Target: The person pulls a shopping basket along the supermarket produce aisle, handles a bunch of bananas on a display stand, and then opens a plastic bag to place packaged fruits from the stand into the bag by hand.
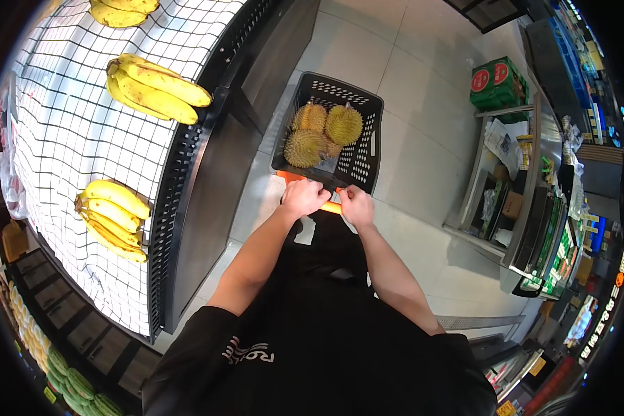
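Durians [305, 148] sit loaded in the black basket [369, 118], upper centre; left hand [305, 197] and right hand [357, 206] clench fingers round an orange handle [332, 207]. Bananas [158, 89] lie on the table [48, 152], upper left.

Left of the black basket [375, 118], the picture's edge crops the topmost bananas [123, 12], and inside it durians [305, 148] partly hide the base.

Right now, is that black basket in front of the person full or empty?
Neither: it is partly filled. Spiky durians sit grouped inside, while the basket's perforated floor shows beside them.
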### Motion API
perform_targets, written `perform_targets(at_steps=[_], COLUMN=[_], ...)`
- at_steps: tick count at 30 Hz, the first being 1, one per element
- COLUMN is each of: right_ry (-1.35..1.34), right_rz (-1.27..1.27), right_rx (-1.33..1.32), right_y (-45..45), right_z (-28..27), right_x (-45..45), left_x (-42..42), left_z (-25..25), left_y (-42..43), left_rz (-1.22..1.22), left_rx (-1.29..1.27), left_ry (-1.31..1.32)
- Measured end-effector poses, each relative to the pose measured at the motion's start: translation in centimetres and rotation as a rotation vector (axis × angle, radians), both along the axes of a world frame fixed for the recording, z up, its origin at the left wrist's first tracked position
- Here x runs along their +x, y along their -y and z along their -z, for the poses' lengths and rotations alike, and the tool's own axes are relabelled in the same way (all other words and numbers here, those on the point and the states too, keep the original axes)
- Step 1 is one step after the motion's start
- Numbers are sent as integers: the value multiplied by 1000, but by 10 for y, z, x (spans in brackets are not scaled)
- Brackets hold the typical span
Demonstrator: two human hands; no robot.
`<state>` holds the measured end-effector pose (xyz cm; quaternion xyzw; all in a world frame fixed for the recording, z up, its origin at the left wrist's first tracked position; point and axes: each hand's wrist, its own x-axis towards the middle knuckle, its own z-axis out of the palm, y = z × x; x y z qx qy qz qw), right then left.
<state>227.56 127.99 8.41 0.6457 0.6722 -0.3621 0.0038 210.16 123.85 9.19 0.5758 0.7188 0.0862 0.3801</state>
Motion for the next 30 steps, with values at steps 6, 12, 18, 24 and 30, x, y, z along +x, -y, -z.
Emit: perform_targets(at_steps=[6,12,18,24,30], right_ry=[-37,-8,-88,-88,-137], right_rz=[-7,-30,-24,-67,-92], right_rx=[-14,-12,-1,-47,-45], right_y=[-35,-75,-112,-149,-181], right_z=[6,1,5,-4,-1], right_x=[-8,-16,-19,-27,-30], left_x=[-9,-13,-21,-28,-23], left_z=[8,12,13,14,15], left_y=[-33,-72,-113,-148,-167], left_rz=[-30,-53,-18,-35,-61], left_rx=[41,122,51,75,534], left_ry=[-15,-19,-37,-71,-331])
